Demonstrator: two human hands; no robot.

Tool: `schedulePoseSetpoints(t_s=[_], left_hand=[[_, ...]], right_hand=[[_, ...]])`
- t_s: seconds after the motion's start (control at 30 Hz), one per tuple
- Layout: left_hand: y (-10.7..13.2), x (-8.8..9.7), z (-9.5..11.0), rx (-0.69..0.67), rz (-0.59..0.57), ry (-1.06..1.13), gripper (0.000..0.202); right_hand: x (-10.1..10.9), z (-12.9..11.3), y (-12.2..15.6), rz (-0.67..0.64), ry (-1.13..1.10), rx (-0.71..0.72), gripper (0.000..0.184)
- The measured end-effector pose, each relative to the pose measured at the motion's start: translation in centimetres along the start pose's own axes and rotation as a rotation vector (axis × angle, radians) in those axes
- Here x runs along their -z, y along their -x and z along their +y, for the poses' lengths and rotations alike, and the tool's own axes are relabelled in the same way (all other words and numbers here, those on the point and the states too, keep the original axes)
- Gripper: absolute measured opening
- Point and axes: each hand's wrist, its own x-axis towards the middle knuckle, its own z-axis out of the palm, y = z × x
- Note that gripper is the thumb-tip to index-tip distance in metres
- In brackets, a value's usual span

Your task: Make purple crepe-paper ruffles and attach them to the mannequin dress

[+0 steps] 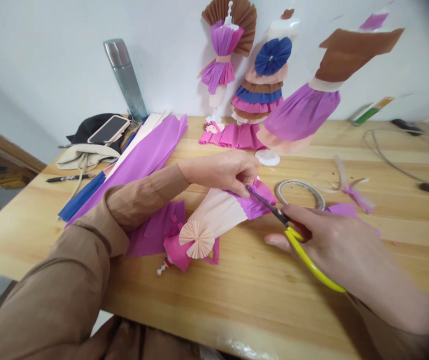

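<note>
My right hand (323,240) is closed round yellow-handled scissors (306,260), whose dark blades lie over purple crepe paper (254,205) at the hem of a small paper dress (220,212). The dress is pale pink with a pleated pink rosette (197,237) and a magenta top, worn by a miniature mannequin that lies on the table with its white neck knob (160,270) toward me. My left hand (229,170) pinches the purple hem close to the blade tips. Its fingertips partly hide the paper there. Purple paper pieces (154,232) lie beside the dress.
Three dressed mannequins stand along the wall, one in a purple skirt (304,112). A tape roll (300,194) and paper scraps (357,195) lie right of the dress. Long crepe sheets (135,160), a phone (109,129), a pen (69,178) and a metal flask (126,77) are at left.
</note>
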Motion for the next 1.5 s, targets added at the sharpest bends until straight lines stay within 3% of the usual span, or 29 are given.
schedulePoseSetpoints(t_s=[0.37,0.57,0.7,0.87,1.03,1.17,1.37,1.5], left_hand=[[-0.1,0.0,0.1,0.04,-0.036,-0.063,0.015],[-0.1,-0.1,-0.1,0.03,-0.055,-0.094,0.014],[0.0,-0.1,-0.3,0.05,-0.051,-0.086,0.005],[0.2,0.2,-0.3,0.082,-0.032,-0.103,0.032],[0.3,1.1,0.3,0.114,-0.007,-0.077,0.028],[0.4,1.7,0.8,0.146,0.045,-0.014,0.019],[0.2,1.1,1.6,0.106,0.24,0.115,0.022],[0.4,0.6,3.2,0.062,0.187,0.174,0.03]], right_hand=[[-0.7,0.4,0.4,0.049,-0.003,-0.03,0.065],[-0.6,0.3,0.2,0.026,-0.206,-0.071,0.058],[0.0,0.6,0.4,0.125,-0.17,-0.193,0.062],[1.5,1.1,1.2,0.109,-0.243,-0.403,0.059],[1.9,1.1,1.7,0.174,-0.242,-0.514,0.059],[1.5,1.3,2.1,0.201,-0.228,-0.434,0.056],[1.1,0.8,1.9,0.245,-0.025,-0.139,0.052],[1.2,-0.1,1.0,0.281,0.023,0.017,0.053]])
